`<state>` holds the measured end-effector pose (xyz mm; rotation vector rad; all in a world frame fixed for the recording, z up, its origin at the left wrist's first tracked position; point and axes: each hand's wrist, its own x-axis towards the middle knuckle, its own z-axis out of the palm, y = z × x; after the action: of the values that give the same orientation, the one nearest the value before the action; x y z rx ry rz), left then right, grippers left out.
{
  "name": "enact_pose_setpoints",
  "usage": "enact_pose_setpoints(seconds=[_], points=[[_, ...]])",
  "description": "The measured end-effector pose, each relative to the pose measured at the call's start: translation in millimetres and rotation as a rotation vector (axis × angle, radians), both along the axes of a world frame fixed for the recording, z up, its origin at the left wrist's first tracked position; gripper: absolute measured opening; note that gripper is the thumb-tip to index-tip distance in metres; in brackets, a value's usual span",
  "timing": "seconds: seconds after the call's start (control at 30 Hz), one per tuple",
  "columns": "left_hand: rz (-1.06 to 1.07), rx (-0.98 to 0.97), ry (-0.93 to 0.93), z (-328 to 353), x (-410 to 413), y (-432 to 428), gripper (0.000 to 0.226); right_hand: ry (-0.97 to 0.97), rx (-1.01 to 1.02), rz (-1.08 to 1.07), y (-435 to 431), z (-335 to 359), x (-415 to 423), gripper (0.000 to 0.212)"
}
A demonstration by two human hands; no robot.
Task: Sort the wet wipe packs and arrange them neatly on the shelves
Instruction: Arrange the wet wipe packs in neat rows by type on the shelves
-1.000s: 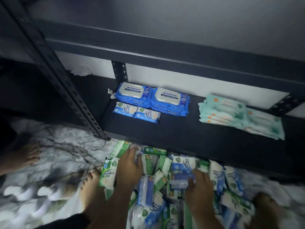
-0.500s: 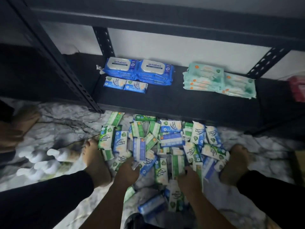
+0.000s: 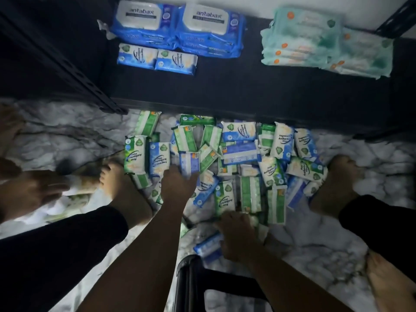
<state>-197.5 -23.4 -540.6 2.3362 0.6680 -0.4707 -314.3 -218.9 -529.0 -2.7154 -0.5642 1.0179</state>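
Observation:
A heap of small green and blue wipe packs [image 3: 227, 167] lies on the marble floor in front of the black shelf [image 3: 247, 93]. My left hand [image 3: 177, 183] reaches into the heap's left side, and its fingers curl over the lower end of a blue pack [image 3: 189, 162]. Lower down, my right hand [image 3: 238, 235] rests on the near edge of the heap, fingers bent down among green packs, with a blue pack [image 3: 208, 244] beside its thumb. Whether it holds anything is hidden.
On the shelf lie two large Antabax packs [image 3: 177, 25], two small blue packs [image 3: 157, 58] and stacked mint packs [image 3: 324, 46]. My bare feet [image 3: 121, 188] flank the heap. Another person's limb [image 3: 29, 192] is at left. A black stool [image 3: 191, 280] stands below. A shelf post [image 3: 74, 70] slants at left.
The camera has tilted down and closer to the floor. Both hands have drawn back from the heap's far side to its near part, and the left hand has come onto a blue pack.

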Motion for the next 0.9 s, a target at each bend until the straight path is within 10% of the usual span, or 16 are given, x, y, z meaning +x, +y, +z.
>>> enact_pose_setpoints(seconds=[0.27, 0.63, 0.8, 0.9], points=[[-0.089, 0.108, -0.002, 3.9, 0.4, -5.3, 0.056, -0.026, -0.163, 0.281, -1.0, -7.8, -5.0, 0.082], [-0.199, 0.106, 0.069, 10.8, -0.7, 11.4, 0.067, 0.012, -0.12, 0.282, -0.1, 6.4, 11.0, 0.062], [-0.011, -0.267, 0.186, 42.7, -4.4, 28.3, 0.022, 0.27, -0.14, 0.053, 8.9, 51.1, 37.5, 0.072], [0.109, -0.474, 0.217, 61.9, -8.3, 38.7, 0.027, 0.477, 0.074, -0.439, 9.9, 87.8, 53.6, 0.056]])
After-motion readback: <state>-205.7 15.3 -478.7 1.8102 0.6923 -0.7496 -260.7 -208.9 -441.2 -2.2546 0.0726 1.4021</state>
